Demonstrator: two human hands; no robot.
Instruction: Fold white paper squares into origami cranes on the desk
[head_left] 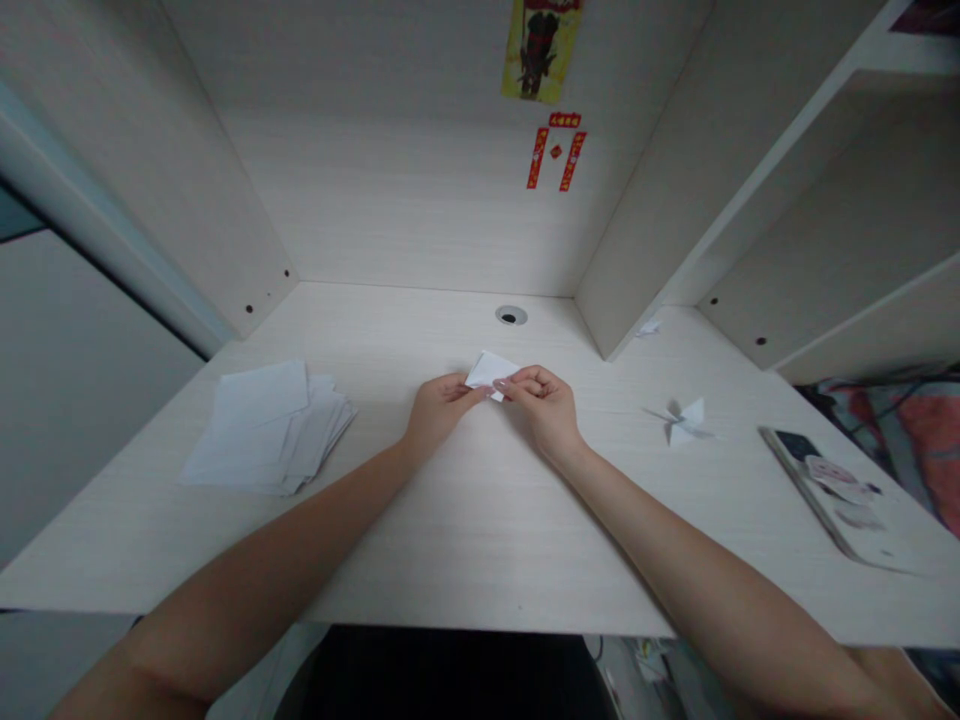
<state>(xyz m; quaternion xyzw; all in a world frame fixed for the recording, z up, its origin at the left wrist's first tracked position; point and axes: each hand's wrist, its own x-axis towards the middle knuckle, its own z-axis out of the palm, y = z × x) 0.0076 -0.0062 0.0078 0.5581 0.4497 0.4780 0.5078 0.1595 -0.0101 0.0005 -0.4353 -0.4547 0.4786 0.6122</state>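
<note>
A small piece of folded white paper (pixel 491 368) is held between both hands, above the middle of the desk. My left hand (pixel 444 405) pinches its left lower edge, the thumb on the near side and the other fingers behind. On the right side, my right hand (pixel 545 405) grips it between thumb and curled fingers. The two thumbs come close together at the paper's near edge. Part of the paper is hidden behind the fingers, so its full shape cannot be made out.
To the left lies a loose stack of white paper sheets (pixel 259 430). A folded paper figure, like a crane (pixel 685 422), stands on the right, with a phone (pixel 832 490) beyond it. A cable hole (pixel 511 316) and an upright divider (pixel 637 240) are at the back.
</note>
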